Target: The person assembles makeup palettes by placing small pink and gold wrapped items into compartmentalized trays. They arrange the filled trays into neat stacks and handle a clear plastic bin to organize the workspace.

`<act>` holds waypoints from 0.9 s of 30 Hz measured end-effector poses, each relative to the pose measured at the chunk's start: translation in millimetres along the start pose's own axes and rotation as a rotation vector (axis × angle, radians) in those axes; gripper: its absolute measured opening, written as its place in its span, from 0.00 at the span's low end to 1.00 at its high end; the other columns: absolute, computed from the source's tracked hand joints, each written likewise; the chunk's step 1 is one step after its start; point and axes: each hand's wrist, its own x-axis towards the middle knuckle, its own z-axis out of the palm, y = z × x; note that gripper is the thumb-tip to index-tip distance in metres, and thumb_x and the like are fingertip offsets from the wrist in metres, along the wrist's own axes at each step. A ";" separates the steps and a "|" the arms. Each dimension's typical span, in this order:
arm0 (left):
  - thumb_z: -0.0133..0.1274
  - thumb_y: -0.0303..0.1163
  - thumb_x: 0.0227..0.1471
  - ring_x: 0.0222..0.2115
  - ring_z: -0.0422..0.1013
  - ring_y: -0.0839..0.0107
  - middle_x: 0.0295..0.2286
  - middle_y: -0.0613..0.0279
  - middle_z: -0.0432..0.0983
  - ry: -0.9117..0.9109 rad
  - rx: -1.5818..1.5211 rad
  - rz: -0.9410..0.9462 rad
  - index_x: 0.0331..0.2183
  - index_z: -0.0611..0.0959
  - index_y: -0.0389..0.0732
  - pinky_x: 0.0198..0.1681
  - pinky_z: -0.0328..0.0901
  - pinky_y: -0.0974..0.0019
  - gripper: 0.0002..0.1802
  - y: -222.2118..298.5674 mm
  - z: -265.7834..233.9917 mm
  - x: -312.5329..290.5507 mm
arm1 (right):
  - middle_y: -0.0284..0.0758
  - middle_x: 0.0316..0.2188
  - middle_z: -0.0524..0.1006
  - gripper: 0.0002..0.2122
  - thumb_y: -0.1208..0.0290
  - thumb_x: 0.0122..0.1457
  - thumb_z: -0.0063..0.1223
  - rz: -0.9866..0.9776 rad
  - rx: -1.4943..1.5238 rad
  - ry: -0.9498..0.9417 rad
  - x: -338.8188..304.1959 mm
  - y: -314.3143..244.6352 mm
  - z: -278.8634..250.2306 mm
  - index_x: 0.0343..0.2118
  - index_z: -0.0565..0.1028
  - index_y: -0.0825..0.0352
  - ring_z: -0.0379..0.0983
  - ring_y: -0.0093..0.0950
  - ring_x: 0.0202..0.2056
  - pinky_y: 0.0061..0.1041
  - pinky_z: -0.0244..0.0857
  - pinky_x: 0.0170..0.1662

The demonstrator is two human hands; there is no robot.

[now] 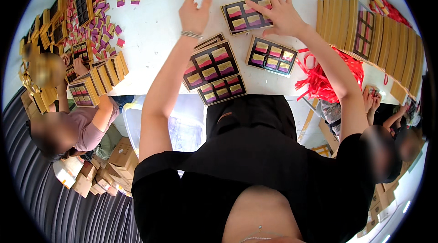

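A flat gold-edged window box [246, 15] of pink, purple and gold wrapped pieces is at the far middle of the table. My right hand [284, 17] spans its right end, thumb at the near edge and a finger across the top. To the left, my left hand [195, 12] hovers over the white table with fingers apart, holding nothing. A second filled box [272, 56] lies below my right hand. Nearer me, a stack of similar boxes [212, 67] overlaps at the table's front edge, partly behind my left forearm.
Loose wrapped pieces [102, 19] spread over the far left. Rows of upright boxes [98, 81] stand left, beside a co-worker [86, 129]. At right are red ribbons [315, 78], a long row of boxes [337, 19] and other people's hands [372, 99]. The white table [155, 19] carries everything.
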 end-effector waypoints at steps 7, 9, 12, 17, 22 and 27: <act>0.57 0.47 0.51 0.39 0.76 0.69 0.39 0.52 0.79 -0.459 0.144 -0.412 0.54 0.72 0.35 0.34 0.73 0.69 0.34 12.9 19.1 10.7 | 0.42 0.60 0.56 0.45 0.49 0.33 0.71 -0.022 0.016 -0.052 -4.4 15.1 24.6 0.61 0.61 0.36 0.50 0.42 0.62 0.57 0.39 0.61; 0.57 0.47 0.51 0.37 0.77 0.68 0.39 0.51 0.79 -0.441 0.181 -0.375 0.54 0.73 0.36 0.34 0.73 0.68 0.34 13.9 21.6 10.7 | 0.43 0.60 0.56 0.45 0.49 0.34 0.70 -0.016 -0.007 -0.058 -5.6 16.6 21.5 0.61 0.60 0.36 0.49 0.42 0.62 0.57 0.39 0.61; 0.58 0.46 0.49 0.34 0.78 0.65 0.40 0.49 0.79 -0.366 0.195 -0.310 0.52 0.74 0.36 0.34 0.72 0.68 0.33 3.2 26.8 14.4 | 0.44 0.60 0.56 0.45 0.49 0.36 0.70 0.007 -0.029 -0.051 -8.3 22.8 19.8 0.61 0.59 0.37 0.49 0.42 0.62 0.58 0.40 0.61; 0.57 0.45 0.49 0.34 0.77 0.62 0.41 0.47 0.78 -0.265 -0.120 -0.443 0.52 0.74 0.35 0.39 0.71 0.66 0.33 -5.8 52.2 17.3 | 0.45 0.59 0.57 0.44 0.45 0.39 0.67 0.061 0.000 0.035 -15.9 19.8 42.0 0.62 0.56 0.35 0.51 0.42 0.61 0.61 0.44 0.58; 0.56 0.36 0.53 0.36 0.77 0.65 0.41 0.50 0.78 -0.302 0.065 -0.379 0.50 0.74 0.28 0.33 0.75 0.68 0.27 -14.8 62.7 20.2 | 0.46 0.59 0.56 0.45 0.45 0.37 0.67 0.133 0.012 0.044 -19.0 16.6 54.7 0.62 0.56 0.35 0.53 0.43 0.60 0.62 0.48 0.54; 0.56 0.34 0.52 0.29 0.77 0.71 0.35 0.54 0.80 -0.355 0.063 -0.358 0.45 0.79 0.29 0.30 0.74 0.69 0.21 -26.9 65.7 18.7 | 0.46 0.58 0.57 0.45 0.47 0.37 0.67 0.102 0.024 0.038 -14.5 5.5 53.1 0.62 0.58 0.37 0.53 0.45 0.59 0.60 0.47 0.55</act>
